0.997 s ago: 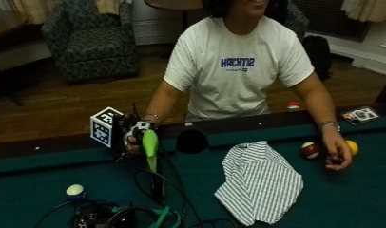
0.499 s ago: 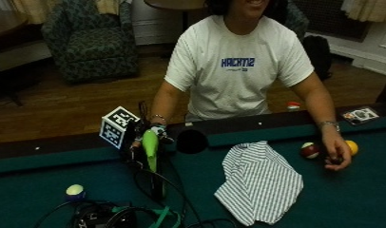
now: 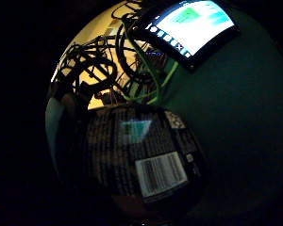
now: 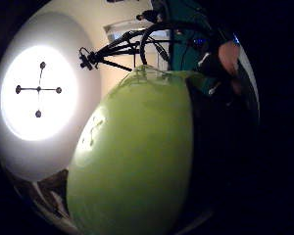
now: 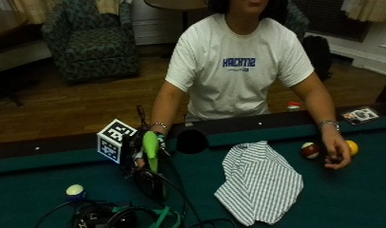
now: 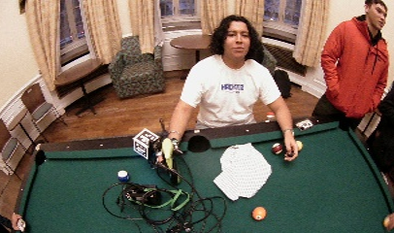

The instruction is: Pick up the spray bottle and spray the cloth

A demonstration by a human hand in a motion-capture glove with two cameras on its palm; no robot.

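A person in a white T-shirt sits behind a green pool table (image 5: 345,199), at the centre top of the outside view. At the left of centre in that view the gloved right hand (image 5: 139,153) is wrapped round a spray bottle (image 5: 150,148), whose lime-green top stands up above the fingers and whose dark body hangs down to the felt; whether its base touches the cloth of the table cannot be made out. The fingers are curled about the bottle's neck, so the hand has hold of it. In the thumb-side palm view the bottle's green shoulder (image 4: 137,161) fills the middle, close against the palm, and in the little-finger-side palm view its dark label with a barcode (image 3: 160,174) sits close below the camera, with a lit tablet screen (image 3: 191,23) lying on the felt beyond. A striped cloth (image 5: 259,183) lies crumpled on the felt at the lower centre right of the outside view, well apart from the bottle. A side pocket (image 5: 192,141) opens in the rail between them. The bare left hand (image 5: 336,154) rests on the felt at the right, between a red-and-white ball (image 5: 310,150) and a yellow ball (image 5: 352,147). A tangle of black cables (image 5: 117,216) lies at the lower left, with a small ball (image 5: 74,190) beside it.
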